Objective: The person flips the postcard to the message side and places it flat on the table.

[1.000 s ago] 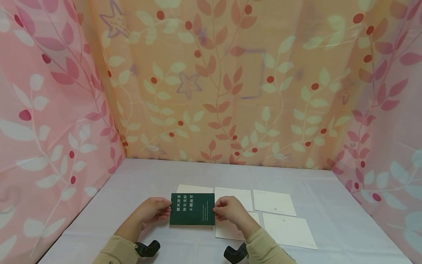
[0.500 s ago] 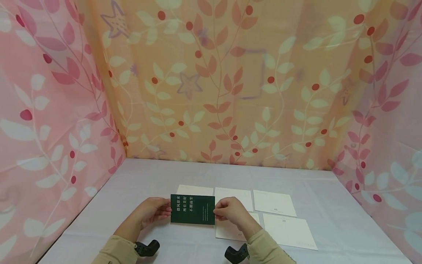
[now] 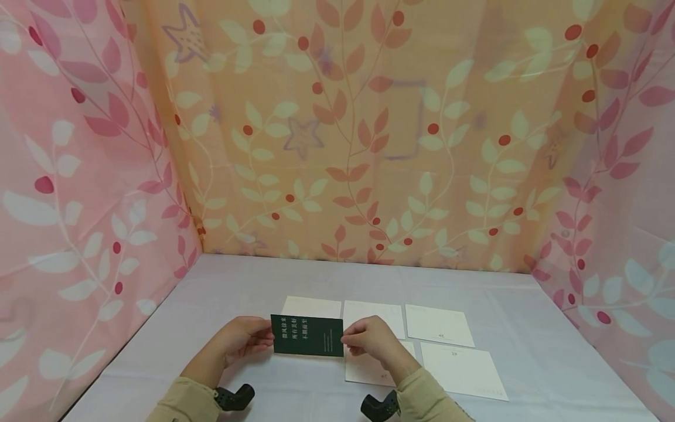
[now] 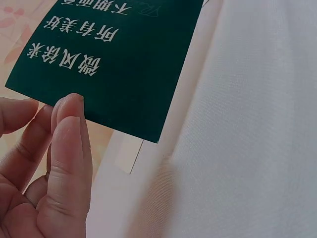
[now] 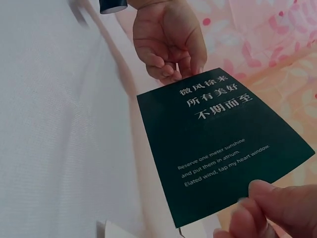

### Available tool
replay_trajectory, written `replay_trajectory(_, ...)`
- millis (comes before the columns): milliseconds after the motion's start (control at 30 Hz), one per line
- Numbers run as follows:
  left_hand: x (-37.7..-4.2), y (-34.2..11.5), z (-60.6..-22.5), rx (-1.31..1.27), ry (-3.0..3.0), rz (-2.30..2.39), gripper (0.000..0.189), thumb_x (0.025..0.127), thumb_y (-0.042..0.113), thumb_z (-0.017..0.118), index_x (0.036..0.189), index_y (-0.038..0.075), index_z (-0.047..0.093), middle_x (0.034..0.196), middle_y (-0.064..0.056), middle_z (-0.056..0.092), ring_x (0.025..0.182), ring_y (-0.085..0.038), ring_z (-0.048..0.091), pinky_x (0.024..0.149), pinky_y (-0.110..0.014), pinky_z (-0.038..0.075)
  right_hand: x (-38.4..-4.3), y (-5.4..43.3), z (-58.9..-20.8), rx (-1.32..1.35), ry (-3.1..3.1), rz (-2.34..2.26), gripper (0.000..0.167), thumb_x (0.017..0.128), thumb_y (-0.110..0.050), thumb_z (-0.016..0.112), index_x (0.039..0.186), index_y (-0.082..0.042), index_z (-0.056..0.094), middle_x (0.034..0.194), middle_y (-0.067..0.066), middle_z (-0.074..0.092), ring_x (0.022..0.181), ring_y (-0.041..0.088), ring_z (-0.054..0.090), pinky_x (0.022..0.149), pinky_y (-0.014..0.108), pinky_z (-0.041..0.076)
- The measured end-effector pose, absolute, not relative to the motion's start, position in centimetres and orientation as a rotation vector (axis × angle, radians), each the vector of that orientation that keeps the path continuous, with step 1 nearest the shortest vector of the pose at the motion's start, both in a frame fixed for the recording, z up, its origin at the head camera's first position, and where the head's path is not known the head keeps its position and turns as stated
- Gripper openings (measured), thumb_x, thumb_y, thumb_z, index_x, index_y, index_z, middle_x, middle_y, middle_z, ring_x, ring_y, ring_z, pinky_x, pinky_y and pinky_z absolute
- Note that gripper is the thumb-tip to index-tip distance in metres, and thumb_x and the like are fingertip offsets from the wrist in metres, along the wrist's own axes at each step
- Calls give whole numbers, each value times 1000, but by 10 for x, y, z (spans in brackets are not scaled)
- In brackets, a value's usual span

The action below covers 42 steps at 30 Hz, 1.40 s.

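Observation:
A dark green card (image 3: 308,336) with white Chinese characters and small English lines is held up above the table, tilted. My left hand (image 3: 244,341) pinches its left edge between thumb and fingers; in the left wrist view the thumb (image 4: 69,163) lies at the card's edge. My right hand (image 3: 372,343) pinches the opposite edge, its thumb (image 5: 277,196) on the printed face in the right wrist view. Behind and to the right, several white cards lie flat in two rows, among them a back right card (image 3: 439,324) and a front right card (image 3: 464,370).
A white cloth covers the table (image 3: 295,398). Patterned curtains stand at the back (image 3: 348,199) and on both sides. A black device is strapped at each wrist, the left one (image 3: 235,397) and the right one (image 3: 378,407), close over the cloth.
The green card has tipped, so its face looks shorter in the head view and its top edge sits lower. Both hands keep their hold in nearly the same place.

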<state>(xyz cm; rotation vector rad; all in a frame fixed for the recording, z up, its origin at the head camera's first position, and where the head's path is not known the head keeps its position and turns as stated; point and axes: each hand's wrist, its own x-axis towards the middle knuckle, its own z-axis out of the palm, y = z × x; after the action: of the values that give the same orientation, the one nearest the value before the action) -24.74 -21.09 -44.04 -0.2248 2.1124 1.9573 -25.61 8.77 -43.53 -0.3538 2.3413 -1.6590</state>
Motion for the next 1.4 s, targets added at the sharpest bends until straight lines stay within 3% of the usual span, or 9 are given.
replay_trajectory(433, -247, -209, -439, -274, 2140, 1948, 29, 87, 18, 59, 103, -6, 61, 81, -12, 66, 70, -19, 64, 65, -30, 55, -258, 87, -436, -363, 2286, -1713, 11, 82, -9, 66, 87, 1, 69, 75, 9, 67, 69, 20, 66, 63, 33, 55)
replay_trajectory(733, -245, -214, -438, -170, 2122, 1948, 19, 85, 11, 60, 96, -5, 65, 85, -14, 67, 74, -21, 65, 69, -33, 55, -257, 87, -437, -379, 2259, -1731, 10, 82, -6, 65, 88, 2, 68, 79, 10, 67, 72, 21, 66, 64, 34, 55)
replay_trajectory(1033, -245, -213, -440, -193, 2165, 1907, 21, 86, 13, 61, 97, -5, 66, 86, -14, 67, 76, -23, 65, 70, -34, 55, -256, 86, -437, -382, 2239, -1742, 11, 82, -5, 65, 89, 3, 67, 79, 12, 67, 72, 21, 66, 65, 34, 55)
replay_trajectory(1267, -247, -216, -440, -105, 2109, 1922, 33, 80, 19, 69, 97, -9, 64, 85, -15, 68, 72, -17, 65, 69, -30, 54, -258, 87, -439, -371, 2215, -1760, 19, 85, -10, 63, 92, 8, 65, 76, 9, 66, 73, 21, 66, 66, 34, 55)
replay_trajectory(1400, -246, -215, -440, -119, 2130, 1905, 31, 81, 19, 69, 97, -7, 65, 86, -15, 68, 73, -18, 65, 70, -31, 55, -258, 87, -439, -363, 2215, -1766, 22, 84, -12, 65, 92, 9, 64, 75, 8, 66, 71, 20, 66, 66, 34, 55)
